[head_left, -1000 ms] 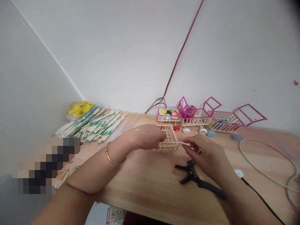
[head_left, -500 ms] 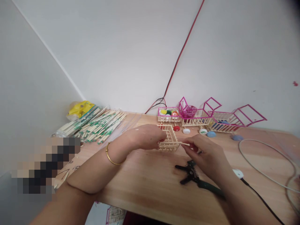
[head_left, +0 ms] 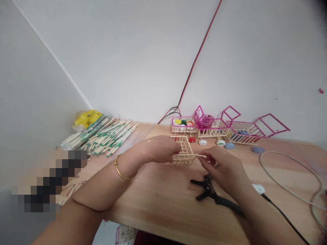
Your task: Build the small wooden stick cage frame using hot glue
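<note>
My left hand grips the left side of a small lattice basket built from pale wooden sticks. Its fingertips are partly hidden behind the frame. At the basket's right corner, my right hand pinches a thin wooden stick that juts out to the right along the top edge. Whether the stick is fixed to the basket I cannot tell. Below my right hand lies a black plier-like tool with dark green handles, partly covered by my forearm.
Bundled chopsticks and a yellow bag lie at the left. Along the wall stand several stick carts with pink rims and bottle-cap wheels, some holding caps. A pale cable loops at the right. A pixelated area covers the lower left.
The view has shifted very slightly. Both hands, the basket and the stick hold almost the same positions.
</note>
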Tool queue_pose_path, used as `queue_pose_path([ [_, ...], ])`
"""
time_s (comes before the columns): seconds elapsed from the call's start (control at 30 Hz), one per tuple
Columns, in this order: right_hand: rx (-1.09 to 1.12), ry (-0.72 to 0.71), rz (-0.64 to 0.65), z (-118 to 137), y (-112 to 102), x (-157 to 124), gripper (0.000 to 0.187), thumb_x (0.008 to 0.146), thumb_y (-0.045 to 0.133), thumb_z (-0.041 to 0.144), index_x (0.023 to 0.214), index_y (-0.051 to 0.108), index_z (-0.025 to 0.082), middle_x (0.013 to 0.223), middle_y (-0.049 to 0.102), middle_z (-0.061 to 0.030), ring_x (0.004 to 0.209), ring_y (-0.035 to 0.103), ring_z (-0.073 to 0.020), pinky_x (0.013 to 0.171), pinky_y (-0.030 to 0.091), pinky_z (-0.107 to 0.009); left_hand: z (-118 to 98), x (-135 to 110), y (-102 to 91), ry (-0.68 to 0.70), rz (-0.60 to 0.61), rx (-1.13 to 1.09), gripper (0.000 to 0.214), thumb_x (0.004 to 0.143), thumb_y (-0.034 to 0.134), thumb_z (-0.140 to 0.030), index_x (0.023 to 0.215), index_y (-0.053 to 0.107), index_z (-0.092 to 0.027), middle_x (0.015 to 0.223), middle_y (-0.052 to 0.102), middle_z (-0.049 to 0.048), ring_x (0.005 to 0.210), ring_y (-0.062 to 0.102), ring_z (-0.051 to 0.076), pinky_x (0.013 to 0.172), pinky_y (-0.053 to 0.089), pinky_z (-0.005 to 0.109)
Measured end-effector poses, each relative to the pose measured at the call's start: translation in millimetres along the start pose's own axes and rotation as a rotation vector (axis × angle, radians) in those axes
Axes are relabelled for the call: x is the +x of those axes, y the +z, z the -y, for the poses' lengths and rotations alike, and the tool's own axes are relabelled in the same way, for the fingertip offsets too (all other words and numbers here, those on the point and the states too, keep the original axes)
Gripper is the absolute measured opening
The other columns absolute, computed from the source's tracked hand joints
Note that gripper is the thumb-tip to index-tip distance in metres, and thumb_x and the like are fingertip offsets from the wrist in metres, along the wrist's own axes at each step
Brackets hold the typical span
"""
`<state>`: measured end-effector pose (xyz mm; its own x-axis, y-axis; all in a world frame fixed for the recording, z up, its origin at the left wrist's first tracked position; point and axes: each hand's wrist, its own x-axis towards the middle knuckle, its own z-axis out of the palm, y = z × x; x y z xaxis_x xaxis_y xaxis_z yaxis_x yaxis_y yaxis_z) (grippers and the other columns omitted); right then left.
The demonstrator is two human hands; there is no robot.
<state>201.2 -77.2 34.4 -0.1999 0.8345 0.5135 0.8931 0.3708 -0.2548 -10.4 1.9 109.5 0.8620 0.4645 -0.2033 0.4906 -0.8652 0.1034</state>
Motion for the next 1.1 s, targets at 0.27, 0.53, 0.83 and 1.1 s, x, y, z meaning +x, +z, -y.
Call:
queue_pose_path([
  [0.27, 0.0, 0.011, -0.018, 1.2, 1.7, 0.5, 0.014, 0.086, 0.054, 0.029, 0.084, 0.064, 0.02, 0.065, 0.056, 0.0, 0.06, 0.052, -0.0154, 0.057, 0.037, -0.028, -0.5, -0.2, -0.8, -0.003, 0.005, 0.0, 0.006, 0.076, 0.058, -0.016, 0.08, 0.063, -0.017, 0.074, 0.065, 0.0028, 0.066, 0.055, 0.015, 0.054, 0.033, 0.025],
  [0.53, -0.003, 0.02, -0.009, 0.8, 1.4, 0.7, 0.012, 0.086, 0.055, 0.028, 0.085, 0.063, 0.02, 0.065, 0.055, 0.0, 0.061, 0.052, -0.0153, 0.057, 0.037, -0.028, -0.5, 1.3, 0.3, -0.01, 0.016, 0.011, 0.009, 0.074, 0.056, -0.014, 0.078, 0.063, -0.017, 0.075, 0.065, 0.0026, 0.064, 0.053, 0.013, 0.054, 0.031, 0.024],
  [0.83, -0.007, 0.024, -0.01, 1.0, 1.7, 0.8, 0.013, 0.087, 0.054, 0.028, 0.084, 0.063, 0.02, 0.065, 0.055, 0.0001, 0.06, 0.051, -0.0151, 0.057, 0.037, -0.027, -1.1, 1.0, 0.6, -0.014, 0.013, 0.016, 0.011, 0.074, 0.056, -0.014, 0.081, 0.064, -0.017, 0.078, 0.067, 0.0034, 0.066, 0.055, 0.014, 0.055, 0.033, 0.024],
  [1.1, -0.015, 0.011, -0.032, 0.5, 3.4, 1.5, 0.013, 0.086, 0.055, 0.029, 0.084, 0.063, 0.019, 0.064, 0.054, 0.0008, 0.059, 0.051, -0.0146, 0.056, 0.036, -0.027, -0.8, 1.3, 0.9, -0.011, 0.003, -0.008, 0.009, 0.075, 0.057, -0.016, 0.08, 0.064, -0.018, 0.075, 0.066, 0.0027, 0.065, 0.055, 0.015, 0.056, 0.036, 0.024],
])
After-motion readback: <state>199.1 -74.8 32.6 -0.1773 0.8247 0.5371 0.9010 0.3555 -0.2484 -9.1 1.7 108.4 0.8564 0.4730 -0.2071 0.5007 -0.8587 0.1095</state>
